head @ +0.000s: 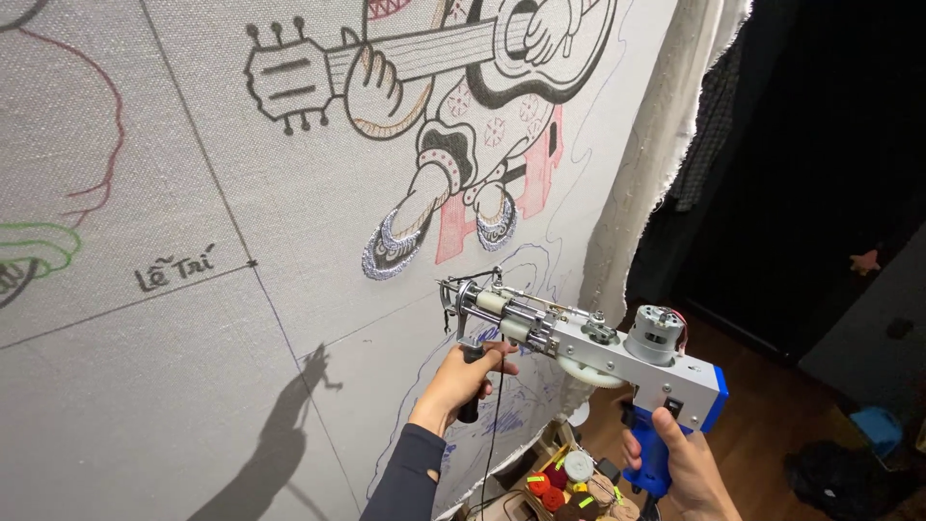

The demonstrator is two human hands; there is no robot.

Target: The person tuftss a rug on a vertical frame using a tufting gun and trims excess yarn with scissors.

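Both hands grip the tufting gun (pixel 579 338), left hand (pixel 463 379) wrapped round its front handle, right hand (pixel 680 463) round the blue grip, while the cloth (pixel 193 386) shows only shoes and outlines tufted, most bare.

Dim room, dark wall (pixel 820 145) at right, brown wooden floor (pixel 762 415) below, garment hanging (pixel 709 125) in shadow, blue object (pixel 880 427) and dark heap (pixel 830 478) on floor, light falling from behind.
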